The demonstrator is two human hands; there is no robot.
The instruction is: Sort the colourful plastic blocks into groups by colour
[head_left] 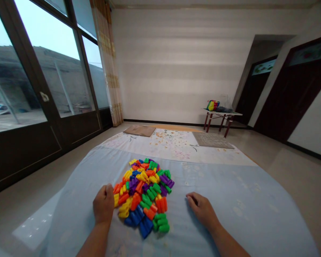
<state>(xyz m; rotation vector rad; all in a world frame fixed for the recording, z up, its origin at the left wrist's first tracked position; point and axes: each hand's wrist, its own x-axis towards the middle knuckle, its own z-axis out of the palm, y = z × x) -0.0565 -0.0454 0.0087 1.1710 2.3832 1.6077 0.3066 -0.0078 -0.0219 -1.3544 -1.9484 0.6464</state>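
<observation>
A heap of plastic building blocks [136, 201] in orange, green, yellow, blue and purple lies on a pale blue cloth [219, 192]. Each block looks like a short row of joined tubes. At the heap's left edge my left hand [103, 205] rests in a loose fist, very close to the yellow and orange blocks; whether it touches them I cannot tell. My right hand [202, 210] lies on the cloth to the right, apart from the heap, its fingers curled in. Nothing shows in either hand. Blue blocks [146, 226] and green blocks [161, 223] lie nearest to me.
Beyond the blue cloth is a white flowered sheet [173, 142] with a brown mat [139, 130] and a greyish mat [212, 140]. A small table [237, 114] carrying a colourful bag [213, 105] stands by the far wall. Glass doors [61, 71] line the left side.
</observation>
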